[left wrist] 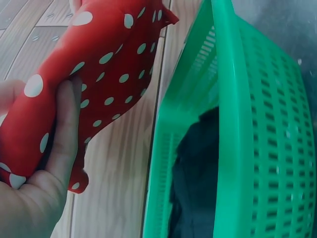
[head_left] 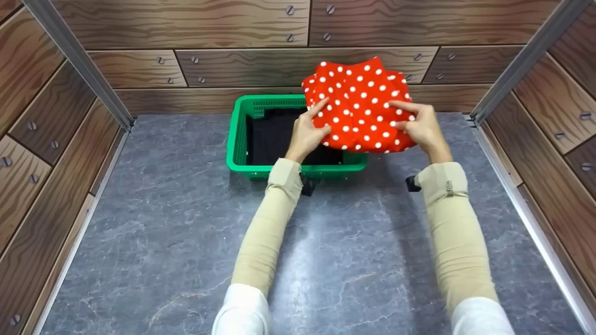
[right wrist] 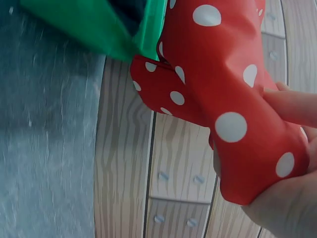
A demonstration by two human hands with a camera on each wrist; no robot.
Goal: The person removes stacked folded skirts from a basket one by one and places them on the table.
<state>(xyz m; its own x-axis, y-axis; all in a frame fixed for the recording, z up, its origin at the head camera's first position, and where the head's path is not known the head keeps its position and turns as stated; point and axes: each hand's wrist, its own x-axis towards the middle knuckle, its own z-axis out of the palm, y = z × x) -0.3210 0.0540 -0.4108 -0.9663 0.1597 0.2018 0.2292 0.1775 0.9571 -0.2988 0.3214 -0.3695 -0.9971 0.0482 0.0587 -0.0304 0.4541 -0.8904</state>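
Note:
A red cloth with white polka dots point(head_left: 356, 107), bunched or folded, is held up above the right end of a green basket point(head_left: 231, 135). My left hand point(head_left: 307, 132) grips its left side, with fingers behind and thumb in front; the left wrist view shows the fabric point(left wrist: 106, 59) pinched there. On the opposite side my right hand point(head_left: 421, 125) pinches the cloth's right edge, also seen in the right wrist view, where the fabric point(right wrist: 233, 99) bulges between thumb and fingers. Dark folded cloth point(head_left: 274, 135) lies inside the basket, partly hidden by the left hand and the red cloth.
The basket stands on a grey marbled tabletop point(head_left: 163, 232), close to the wood-patterned back wall point(head_left: 233, 67). Wood-patterned side panels with metal edge strips point(head_left: 535, 228) bound the surface left and right.

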